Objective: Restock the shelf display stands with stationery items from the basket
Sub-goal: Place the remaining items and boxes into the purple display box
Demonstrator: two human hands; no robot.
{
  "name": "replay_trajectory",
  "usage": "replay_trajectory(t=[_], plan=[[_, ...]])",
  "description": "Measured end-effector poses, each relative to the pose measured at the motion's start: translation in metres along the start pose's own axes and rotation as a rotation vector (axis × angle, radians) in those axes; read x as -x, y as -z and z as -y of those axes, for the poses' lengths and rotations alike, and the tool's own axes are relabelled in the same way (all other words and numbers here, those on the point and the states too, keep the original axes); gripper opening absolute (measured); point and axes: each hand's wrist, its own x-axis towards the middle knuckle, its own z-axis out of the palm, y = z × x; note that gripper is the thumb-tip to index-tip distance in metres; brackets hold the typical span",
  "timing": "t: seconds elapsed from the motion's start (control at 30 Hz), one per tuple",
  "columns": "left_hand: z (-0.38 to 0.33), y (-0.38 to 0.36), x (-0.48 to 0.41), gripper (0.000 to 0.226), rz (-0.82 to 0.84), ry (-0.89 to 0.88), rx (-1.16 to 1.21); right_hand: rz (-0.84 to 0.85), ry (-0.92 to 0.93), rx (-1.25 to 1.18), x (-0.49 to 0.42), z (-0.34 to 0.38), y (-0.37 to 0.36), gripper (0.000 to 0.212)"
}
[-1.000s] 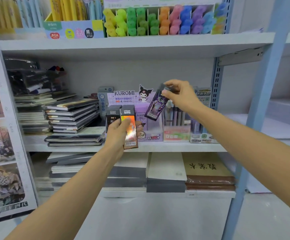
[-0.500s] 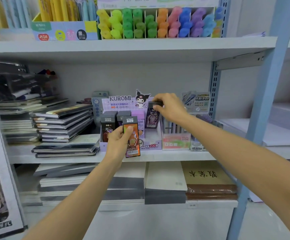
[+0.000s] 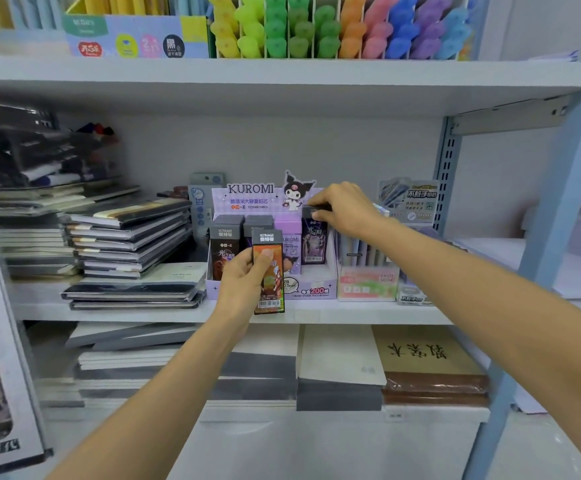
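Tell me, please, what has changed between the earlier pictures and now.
The right hand carried the purple pack, tilted in the air a second ago, down into the right end of the Kuromi display box, where it stands upright; the hand still pinches its top. The left hand still holds the orange pack before the box; the dark packs inside stayed put.

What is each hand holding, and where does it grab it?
The left hand grips an orange box round its middle. The right hand pinches the top end of a dark purple box.
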Motion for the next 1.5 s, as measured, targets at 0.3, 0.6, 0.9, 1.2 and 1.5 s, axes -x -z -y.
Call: replay_trajectory(t=[0.3, 0.6, 0.9, 1.2, 1.5], plan=[[-0.003, -0.001, 0.002, 0.020, 0.007, 0.005, -0.020, 0.051, -0.031, 0.012, -0.001, 0.005, -0.002, 0.025], [0.000, -0.001, -0.002, 0.019, 0.009, -0.004, -0.027, -0.049, -0.026, 0.123, -0.001, 0.002, -0.009, 0.014], [-0.011, -0.010, 0.004, 0.020, 0.016, -0.125, -0.080, -0.212, 0.107, -0.523, 0.034, 0.020, 0.011, 0.024], [-0.020, -0.031, 0.012, 0.018, 0.093, -0.136, -0.064, 0.096, 0.141, -0.513, 0.058, 0.026, 0.026, 0.028], [0.016, -0.009, 0.024, 0.044, 0.069, -0.433, -0.963, -0.237, -0.002, -0.348, 0.043, -0.006, 0.043, 0.019]])
